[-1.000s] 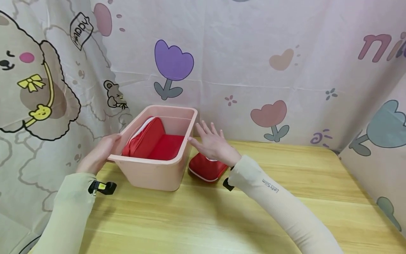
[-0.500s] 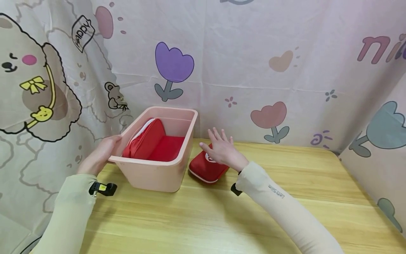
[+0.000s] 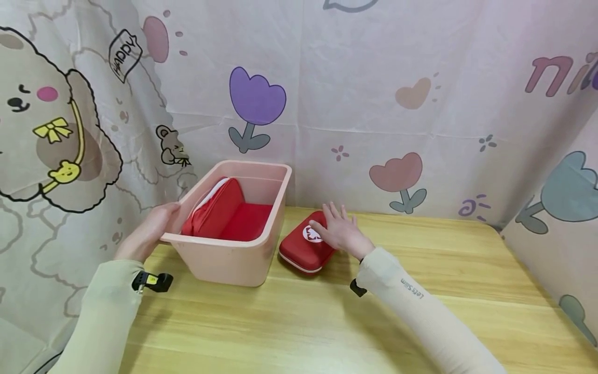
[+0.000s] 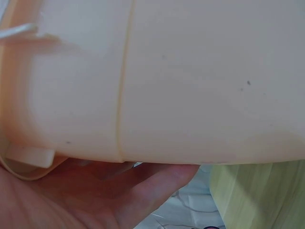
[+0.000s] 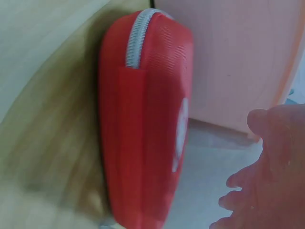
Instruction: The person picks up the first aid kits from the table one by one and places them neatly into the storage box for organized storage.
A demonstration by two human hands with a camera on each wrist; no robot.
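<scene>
A pink plastic bin (image 3: 224,259) stands at the left of the table in the head view. Its left rim is held by my left hand (image 3: 151,228). In the left wrist view that hand (image 4: 114,195) lies against the bin's wall (image 4: 200,86), part of its fingers hidden. Right of the bin lies a red zippered case (image 3: 303,249) with a white round emblem. My right hand (image 3: 343,234), fingers spread, overlaps the case's right side. In the right wrist view the fingers (image 5: 281,167) show apart from the zippered case (image 5: 147,119).
Inside the bin a red pouch (image 3: 217,208) with a white zip edge leans on the left wall. A flat red surface (image 3: 247,221) lies beside it. The wooden table (image 3: 280,327) meets a printed curtain (image 3: 336,104) at back and left.
My right hand has moved from beside the bin's right rim to the right, uncovering more of the red case and its emblem. My left hand keeps its place on the bin.
</scene>
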